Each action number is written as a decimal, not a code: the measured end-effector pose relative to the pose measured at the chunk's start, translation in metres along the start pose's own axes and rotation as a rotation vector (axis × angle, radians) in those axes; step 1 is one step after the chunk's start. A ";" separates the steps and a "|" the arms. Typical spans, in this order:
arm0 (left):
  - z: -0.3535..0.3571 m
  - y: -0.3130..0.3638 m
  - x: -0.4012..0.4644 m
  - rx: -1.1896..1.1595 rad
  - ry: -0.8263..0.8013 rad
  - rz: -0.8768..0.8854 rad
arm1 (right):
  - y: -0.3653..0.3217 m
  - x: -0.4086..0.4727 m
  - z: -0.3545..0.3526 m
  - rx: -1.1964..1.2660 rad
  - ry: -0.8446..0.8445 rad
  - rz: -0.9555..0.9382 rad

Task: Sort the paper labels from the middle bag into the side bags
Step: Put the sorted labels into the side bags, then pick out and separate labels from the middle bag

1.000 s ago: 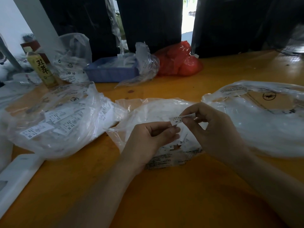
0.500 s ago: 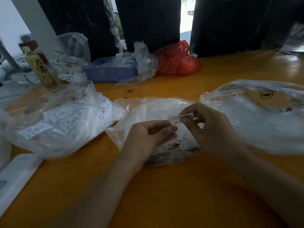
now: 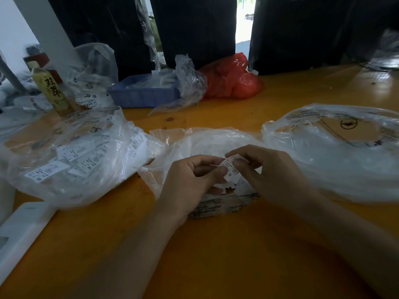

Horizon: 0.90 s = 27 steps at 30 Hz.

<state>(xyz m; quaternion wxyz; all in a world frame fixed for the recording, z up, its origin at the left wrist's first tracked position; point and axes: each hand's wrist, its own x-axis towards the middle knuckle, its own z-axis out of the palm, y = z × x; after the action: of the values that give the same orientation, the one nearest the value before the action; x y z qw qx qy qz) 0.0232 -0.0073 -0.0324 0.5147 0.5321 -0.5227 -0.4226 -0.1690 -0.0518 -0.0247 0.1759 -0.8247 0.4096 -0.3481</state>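
Over the middle bag (image 3: 207, 143) our hands have dropped nearer; right hand (image 3: 274, 175) and left hand (image 3: 194, 180) now both pinch the label (image 3: 230, 169), turned steeper.

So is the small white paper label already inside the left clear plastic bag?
No, both hands pinch the small white paper label above the middle bag.

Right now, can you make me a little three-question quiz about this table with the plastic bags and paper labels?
1. True or false: both hands pinch the small white paper label.
2. Which letter shows on that label: A) S, B) M, C) L?
3. Fill in: the crumpled red plastic bag sits beside the ____ plastic tray.

Key: 1 true: left hand, right hand. 2 A. 3 blue.
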 end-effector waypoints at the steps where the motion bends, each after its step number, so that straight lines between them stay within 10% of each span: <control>1: 0.000 0.000 0.000 -0.008 -0.002 -0.004 | 0.000 0.000 0.001 0.012 0.004 0.018; 19: -0.002 0.004 0.001 -0.165 0.027 -0.044 | -0.011 -0.005 0.005 0.184 0.139 0.046; 27: -0.033 0.030 -0.002 0.567 0.391 0.535 | -0.007 0.003 -0.018 0.204 0.371 0.144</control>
<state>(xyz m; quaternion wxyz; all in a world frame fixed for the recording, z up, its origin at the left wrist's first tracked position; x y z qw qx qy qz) 0.0518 0.0001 0.0012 0.5288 0.5684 -0.6303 -0.0055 -0.1769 -0.0501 -0.0073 0.2046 -0.6929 0.4554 -0.5202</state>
